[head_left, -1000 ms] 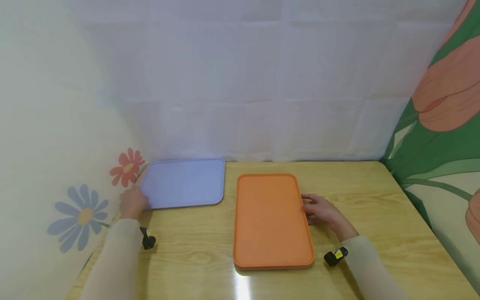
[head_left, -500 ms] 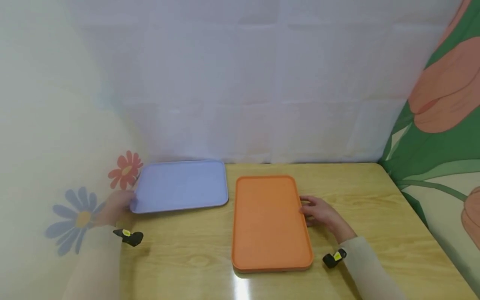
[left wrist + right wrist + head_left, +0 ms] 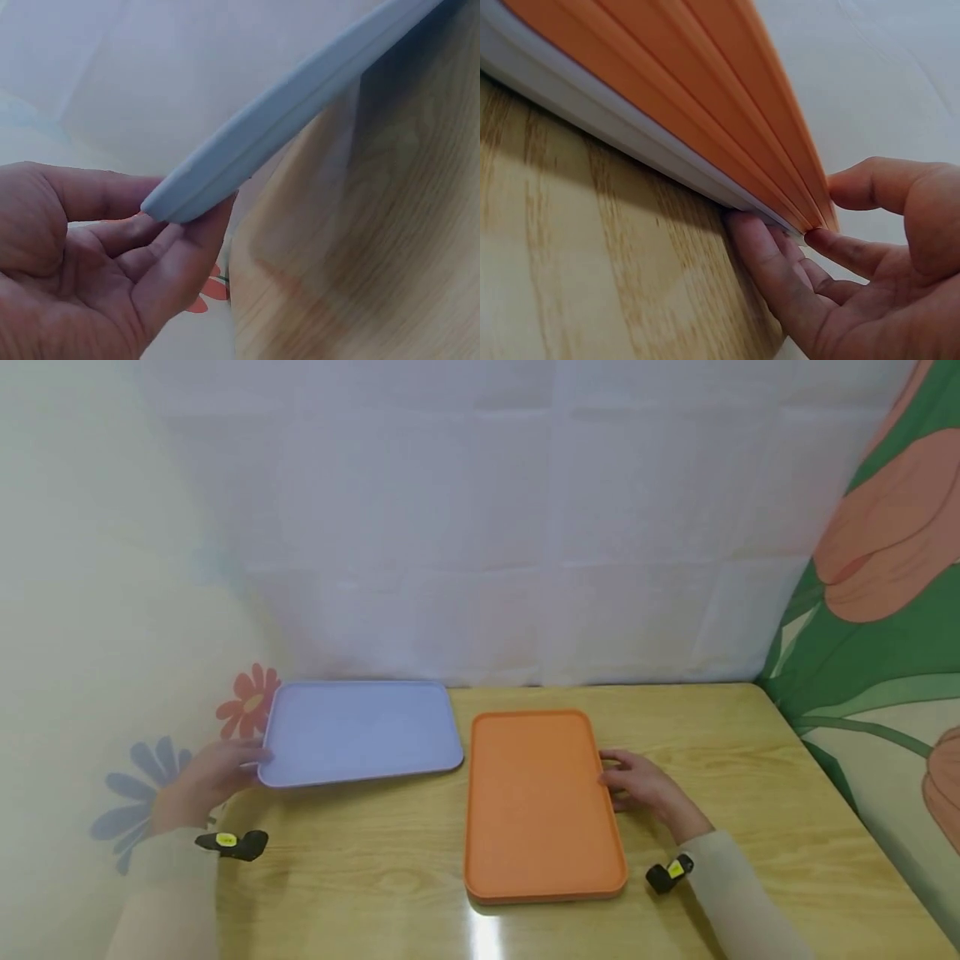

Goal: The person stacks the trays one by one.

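A pale blue tray (image 3: 363, 732) lies toward the back left in the head view, its left end raised above the table. My left hand (image 3: 217, 774) pinches that end; in the left wrist view the thumb and fingers (image 3: 187, 262) clasp the tray's rim (image 3: 247, 146) from both faces. To the right is a stack of trays with an orange tray (image 3: 543, 802) on top. My right hand (image 3: 647, 787) holds the stack's right side. In the right wrist view, several orange rims (image 3: 682, 82) sit above a whitish rim (image 3: 607, 127), thumb at the top edge and fingertips lower down.
The wood-grain table (image 3: 375, 877) carries both the blue tray and the stack. A white cloth backdrop (image 3: 495, 527) rises behind the table's far edge. Flower-printed panels (image 3: 885, 652) stand at the sides. Each wrist wears a small black camera (image 3: 232, 845).
My left hand has moved left and its grip on the blue tray's left end now shows. The tray has shifted slightly, its left end lifted. My right hand stays at the stack.
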`<action>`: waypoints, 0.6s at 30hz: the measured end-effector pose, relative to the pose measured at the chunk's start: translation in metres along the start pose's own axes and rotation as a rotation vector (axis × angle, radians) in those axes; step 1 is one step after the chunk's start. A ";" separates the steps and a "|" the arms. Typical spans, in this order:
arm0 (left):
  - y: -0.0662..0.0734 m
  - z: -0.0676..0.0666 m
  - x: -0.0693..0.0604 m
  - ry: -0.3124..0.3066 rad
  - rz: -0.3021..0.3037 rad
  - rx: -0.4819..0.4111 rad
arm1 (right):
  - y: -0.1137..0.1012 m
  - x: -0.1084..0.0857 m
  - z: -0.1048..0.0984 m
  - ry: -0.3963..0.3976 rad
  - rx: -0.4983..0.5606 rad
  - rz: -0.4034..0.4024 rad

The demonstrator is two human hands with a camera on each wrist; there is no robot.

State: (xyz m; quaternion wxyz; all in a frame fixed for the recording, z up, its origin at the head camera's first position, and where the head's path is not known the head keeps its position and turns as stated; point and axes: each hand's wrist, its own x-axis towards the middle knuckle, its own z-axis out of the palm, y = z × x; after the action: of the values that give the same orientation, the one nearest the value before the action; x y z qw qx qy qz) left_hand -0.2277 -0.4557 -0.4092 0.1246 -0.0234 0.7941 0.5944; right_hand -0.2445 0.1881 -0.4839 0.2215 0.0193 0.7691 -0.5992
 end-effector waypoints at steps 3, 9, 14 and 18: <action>-0.001 0.003 0.002 0.020 -0.083 -0.032 | 0.001 0.000 0.001 -0.013 0.009 -0.011; -0.006 0.012 -0.007 0.050 -0.004 -0.196 | 0.003 -0.002 0.004 -0.024 0.045 -0.036; -0.009 0.018 -0.016 0.077 0.041 -0.288 | 0.003 -0.003 0.004 -0.024 0.043 -0.043; -0.005 0.024 -0.023 0.101 0.045 -0.229 | 0.002 -0.004 0.004 -0.016 0.046 -0.047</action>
State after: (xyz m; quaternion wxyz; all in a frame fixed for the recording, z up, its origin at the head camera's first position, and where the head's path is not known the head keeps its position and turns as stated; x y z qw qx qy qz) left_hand -0.2006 -0.4370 -0.4154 0.0676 -0.0496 0.7266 0.6819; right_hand -0.2388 0.1864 -0.4852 0.2129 0.0015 0.7536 -0.6219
